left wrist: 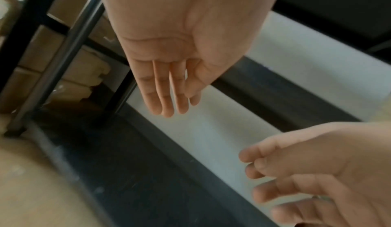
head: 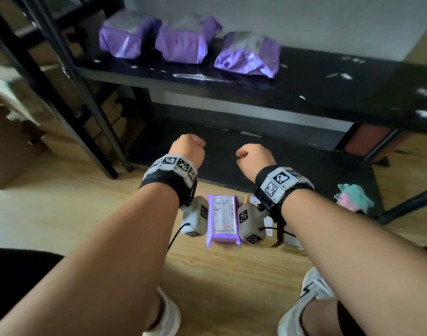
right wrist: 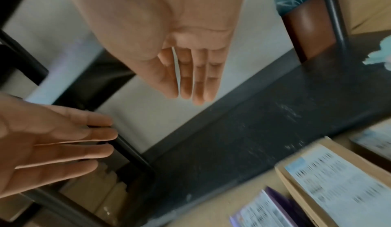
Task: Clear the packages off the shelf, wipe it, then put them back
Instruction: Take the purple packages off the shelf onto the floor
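In the head view, we see our left hand (head: 188,150) and right hand (head: 254,158) at centre, both empty above the bare lower shelf (head: 292,163). Three purple packages (head: 187,43) sit on the upper shelf (head: 304,81) at top; one labelled purple package (head: 223,220) lies on the floor (head: 62,214) below our wrists. In both wrist views, our fingers hang straight and relaxed, holding nothing.

Three purple packages (head: 188,42) sit in a row on the black upper shelf (head: 328,78) (its surface scuffed white in places). A bunched teal-and-pink cloth (head: 354,198) lies on the lower shelf (head: 316,166). On the wooden floor (head: 62,214) lie a labelled purple package (head: 223,220) and a cardboard box (right wrist: 338,185).
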